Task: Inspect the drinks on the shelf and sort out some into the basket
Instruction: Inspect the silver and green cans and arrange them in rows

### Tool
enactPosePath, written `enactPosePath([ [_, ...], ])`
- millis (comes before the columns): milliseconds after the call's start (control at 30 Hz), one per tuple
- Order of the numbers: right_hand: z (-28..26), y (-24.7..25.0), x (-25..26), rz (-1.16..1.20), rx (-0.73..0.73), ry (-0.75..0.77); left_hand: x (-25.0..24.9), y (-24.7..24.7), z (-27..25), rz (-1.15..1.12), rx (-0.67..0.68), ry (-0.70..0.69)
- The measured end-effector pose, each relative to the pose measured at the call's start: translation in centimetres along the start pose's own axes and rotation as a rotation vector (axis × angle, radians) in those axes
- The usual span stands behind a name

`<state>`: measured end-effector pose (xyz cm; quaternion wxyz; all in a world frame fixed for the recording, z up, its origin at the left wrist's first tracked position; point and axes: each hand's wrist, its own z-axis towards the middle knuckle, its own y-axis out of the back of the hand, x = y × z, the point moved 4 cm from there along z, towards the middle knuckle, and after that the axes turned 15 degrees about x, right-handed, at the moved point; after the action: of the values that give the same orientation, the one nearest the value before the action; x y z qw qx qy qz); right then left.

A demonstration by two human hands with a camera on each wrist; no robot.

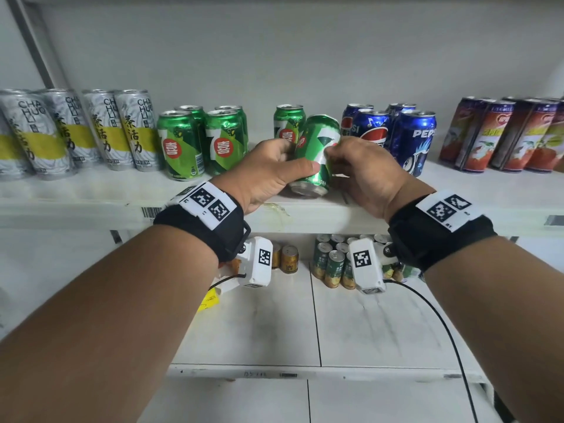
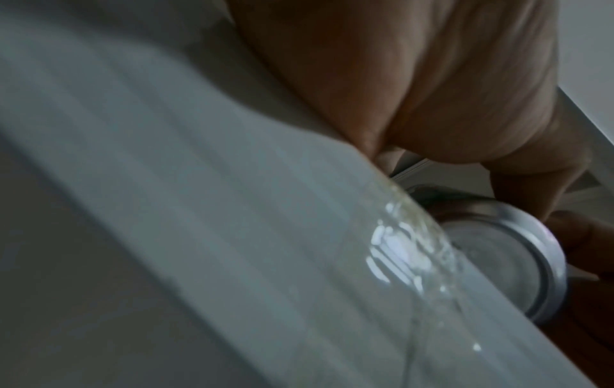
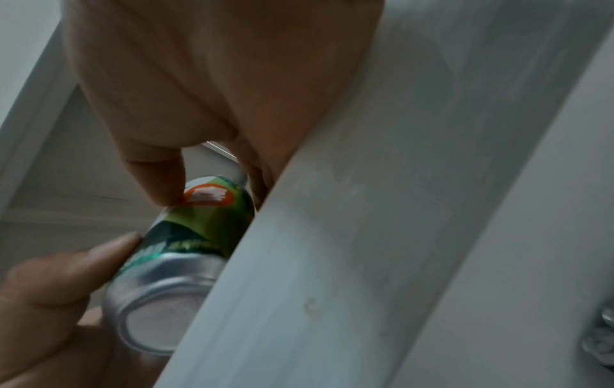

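Observation:
A green 7-Up can (image 1: 317, 151) is tilted with its silver base toward me, just above the front of the white shelf (image 1: 91, 196). My left hand (image 1: 274, 172) grips its left side, thumb laid across the lower body. My right hand (image 1: 354, 166) pinches its right side. The right wrist view shows the green can (image 3: 186, 236) with a thumb on its red logo and the left thumb beside its base. In the left wrist view only the can's silver base (image 2: 498, 252) shows past the shelf edge. No basket is in view.
On the shelf stand grey-yellow tea cans (image 1: 76, 132) at left, more green cans (image 1: 201, 141), one green can (image 1: 288, 122) behind the held one, blue Pepsi cans (image 1: 396, 135) and red cartons (image 1: 503, 135) at right. Small cans (image 1: 332, 261) stand on the lower shelf.

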<state>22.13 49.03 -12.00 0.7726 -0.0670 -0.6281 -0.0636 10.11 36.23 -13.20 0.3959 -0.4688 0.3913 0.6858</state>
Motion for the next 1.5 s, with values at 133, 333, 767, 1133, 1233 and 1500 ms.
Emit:
enactPosePath([
  [133, 0.1, 0.1, -0.2, 0.002, 0.014, -0.001, -0.1, -0.5, -0.1, 0.001, 0.041, 0.003],
  [333, 0.1, 0.1, -0.2, 0.025, 0.049, 0.029, -0.2, -0.6, -0.6, 0.013, 0.076, 0.003],
  [767, -0.5, -0.1, 0.2, -0.026, 0.103, 0.195, -1.1, -0.5, -1.4, 0.320, -0.024, -0.048],
  [1133, -1.0, -0.5, 0.2, -0.107, 0.153, 0.215, -1.2, -0.4, -0.9, 0.418, -0.028, -0.078],
  [1233, -1.0, -0.3, 0.1, -0.126, 0.158, 0.206, -1.2, -0.4, -0.9, 0.408, -0.011, -0.097],
  [1500, -1.1, -0.4, 0.3, -0.085, 0.217, 0.211, -1.0, -0.1, -1.2, 0.368, -0.015, -0.120],
])
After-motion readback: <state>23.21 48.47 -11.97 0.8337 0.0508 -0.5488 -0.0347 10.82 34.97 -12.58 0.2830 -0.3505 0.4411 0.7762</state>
